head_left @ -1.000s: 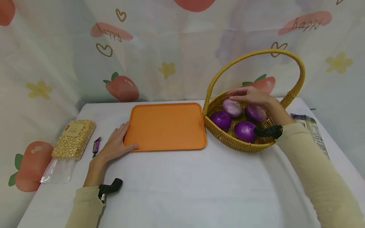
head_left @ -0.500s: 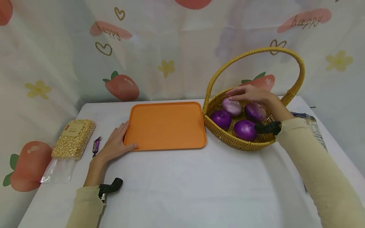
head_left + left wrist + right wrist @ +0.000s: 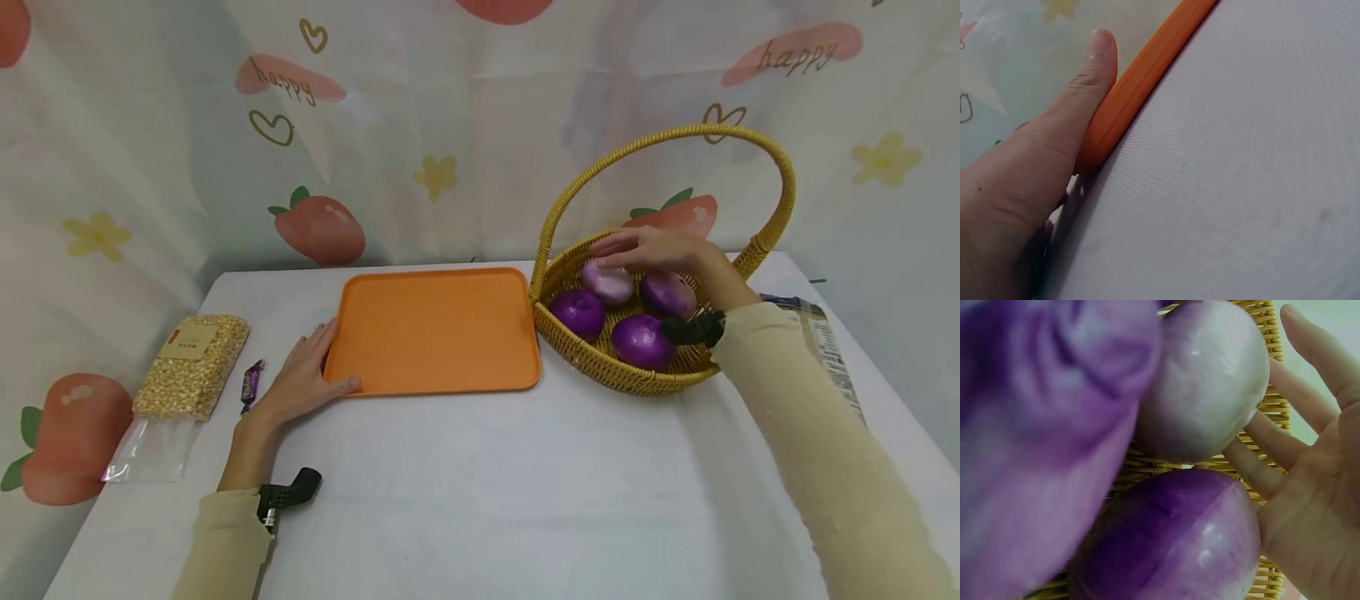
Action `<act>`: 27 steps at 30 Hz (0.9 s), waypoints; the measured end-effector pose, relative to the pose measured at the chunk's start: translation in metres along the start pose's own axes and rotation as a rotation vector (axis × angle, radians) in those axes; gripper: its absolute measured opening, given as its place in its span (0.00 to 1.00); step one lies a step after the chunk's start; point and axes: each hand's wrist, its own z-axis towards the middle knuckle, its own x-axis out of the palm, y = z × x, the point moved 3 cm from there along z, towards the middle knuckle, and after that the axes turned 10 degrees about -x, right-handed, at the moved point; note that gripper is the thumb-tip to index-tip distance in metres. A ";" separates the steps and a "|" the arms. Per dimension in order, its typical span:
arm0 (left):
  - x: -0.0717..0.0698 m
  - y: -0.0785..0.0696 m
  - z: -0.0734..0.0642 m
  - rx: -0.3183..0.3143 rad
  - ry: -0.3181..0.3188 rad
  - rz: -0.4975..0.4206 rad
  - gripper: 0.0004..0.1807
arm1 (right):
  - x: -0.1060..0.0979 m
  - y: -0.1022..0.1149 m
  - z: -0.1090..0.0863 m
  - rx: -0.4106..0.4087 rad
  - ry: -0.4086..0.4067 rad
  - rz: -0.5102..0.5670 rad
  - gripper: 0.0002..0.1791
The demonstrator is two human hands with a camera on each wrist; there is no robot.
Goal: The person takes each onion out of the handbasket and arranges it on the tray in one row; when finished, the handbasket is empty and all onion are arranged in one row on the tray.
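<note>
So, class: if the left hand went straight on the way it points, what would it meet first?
Probably the orange tray: the left hand sits at its left end, fingers angled toward it, though exact depth is hard to tell.

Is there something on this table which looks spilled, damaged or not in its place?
Nothing looks spilled or damaged. Only one small purple-wrapped candy seems a bit stray: it lies alone on the white tablecloth between the clear plastic bag of yellow kernels and the left hand.
</note>
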 end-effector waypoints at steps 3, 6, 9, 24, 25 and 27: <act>0.000 0.000 0.000 -0.001 0.002 -0.002 0.60 | 0.002 -0.001 0.001 0.023 0.006 -0.010 0.35; 0.001 -0.001 0.000 0.001 0.000 -0.004 0.60 | 0.003 -0.002 0.002 0.030 0.003 -0.038 0.36; 0.001 -0.002 0.000 0.004 -0.001 -0.004 0.60 | 0.003 -0.003 0.002 0.040 -0.013 -0.066 0.36; 0.002 -0.002 0.001 0.002 0.001 -0.014 0.60 | 0.011 -0.009 0.003 0.048 0.023 0.047 0.34; 0.002 -0.001 0.001 0.001 0.001 -0.014 0.60 | 0.011 -0.009 0.004 0.046 0.026 0.053 0.33; 0.002 -0.001 0.002 -0.001 0.000 -0.014 0.60 | 0.011 -0.009 0.005 0.046 0.029 0.062 0.33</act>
